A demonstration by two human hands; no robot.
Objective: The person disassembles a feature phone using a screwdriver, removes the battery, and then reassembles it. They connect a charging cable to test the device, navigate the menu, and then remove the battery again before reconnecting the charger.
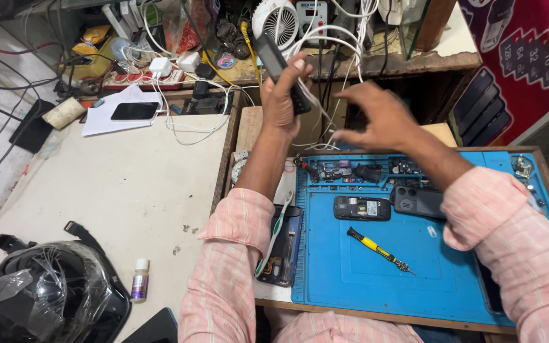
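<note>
left hand (pixel 282 95): my fingers wrapped round a dark phone (pixel 273 60), raised above the back of the tabletop
right hand (pixel 376 117): fingers loosely spread, holding nothing, beside the white cables (pixel 325 76)
phone: tilted, top end toward the small fan (pixel 275 20)
blue mat (pixel 363 267): carries an opened phone (pixel 362 208), a dark back cover (pixel 418 201), a yellow screwdriver (pixel 377 249)
toothbrush (pixel 273 234): just left of the mat
left tabletop (pixel 115 190): small bottle (pixel 139 279), wrapped helmet (pixel 42 295), black phone on paper (pixel 134 111)
</note>
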